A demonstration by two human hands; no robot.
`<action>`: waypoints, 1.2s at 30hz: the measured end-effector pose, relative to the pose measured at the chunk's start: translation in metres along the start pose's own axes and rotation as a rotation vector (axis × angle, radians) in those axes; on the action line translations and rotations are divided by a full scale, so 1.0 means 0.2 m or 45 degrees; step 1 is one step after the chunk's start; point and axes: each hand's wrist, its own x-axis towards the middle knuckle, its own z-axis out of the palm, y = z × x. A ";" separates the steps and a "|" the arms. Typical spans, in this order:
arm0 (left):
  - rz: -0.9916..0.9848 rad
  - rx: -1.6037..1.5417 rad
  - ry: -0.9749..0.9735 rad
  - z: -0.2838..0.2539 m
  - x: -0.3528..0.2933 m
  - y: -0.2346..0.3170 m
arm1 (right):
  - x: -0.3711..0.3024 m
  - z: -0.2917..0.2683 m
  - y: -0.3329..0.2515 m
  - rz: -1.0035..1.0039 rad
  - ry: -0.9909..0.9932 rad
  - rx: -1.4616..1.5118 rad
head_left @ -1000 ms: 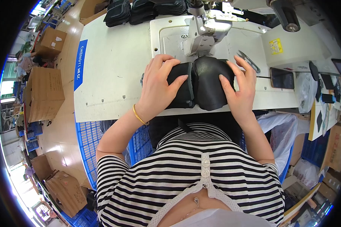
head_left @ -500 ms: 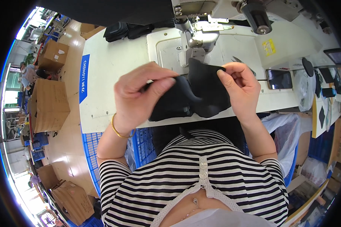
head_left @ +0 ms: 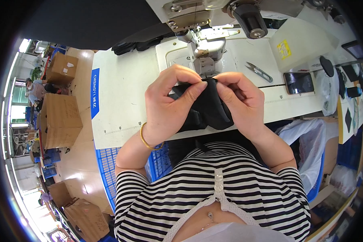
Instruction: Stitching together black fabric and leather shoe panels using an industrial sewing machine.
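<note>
Between my hands hangs a piece of black fabric (head_left: 213,107), folded and drooping over the table's front edge. My left hand (head_left: 174,99) pinches its upper edge between thumb and forefinger. Close beside it, my right hand (head_left: 243,101) pinches the same edge, the fingertips of both hands nearly touching. Just beyond the fingertips stands the sewing machine (head_left: 205,50), its presser foot area right behind the cloth. The lower part of the fabric is partly hidden by my hands.
Thread snips (head_left: 259,72) and a smartphone (head_left: 298,83) lie right on the white table (head_left: 125,97). Dark folded pieces (head_left: 135,46) rest at the back left. Blue baskets (head_left: 107,169) stand below the table. Cardboard boxes (head_left: 62,121) and a seated person (head_left: 36,90) are far left.
My hands have come together, the right moving left and the left moving right. The fabric's edges, held apart before, now meet at my fingertips. The snips show more fully.
</note>
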 end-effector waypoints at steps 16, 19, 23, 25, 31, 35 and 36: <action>-0.101 -0.020 0.052 0.03 0.04 0.04 | 0.03 0.02 0.01 -0.050 0.123 -0.064; -0.133 -0.050 0.003 0.03 0.04 0.04 | 0.04 0.02 0.02 -0.107 0.140 -0.068; -0.140 -0.030 0.016 0.03 0.05 0.03 | 0.04 0.03 0.03 -0.082 0.151 -0.039; -0.137 -0.033 0.026 0.03 0.05 0.03 | 0.04 0.03 0.03 -0.076 0.159 -0.058; -0.136 -0.035 0.040 0.03 0.05 0.03 | 0.04 0.03 0.03 -0.090 0.169 -0.071; -0.176 -0.105 0.033 0.03 0.05 0.03 | 0.04 0.04 0.03 -0.072 0.162 -0.063; -0.176 -0.105 0.032 0.03 0.05 0.03 | 0.04 0.04 0.03 -0.077 0.160 -0.072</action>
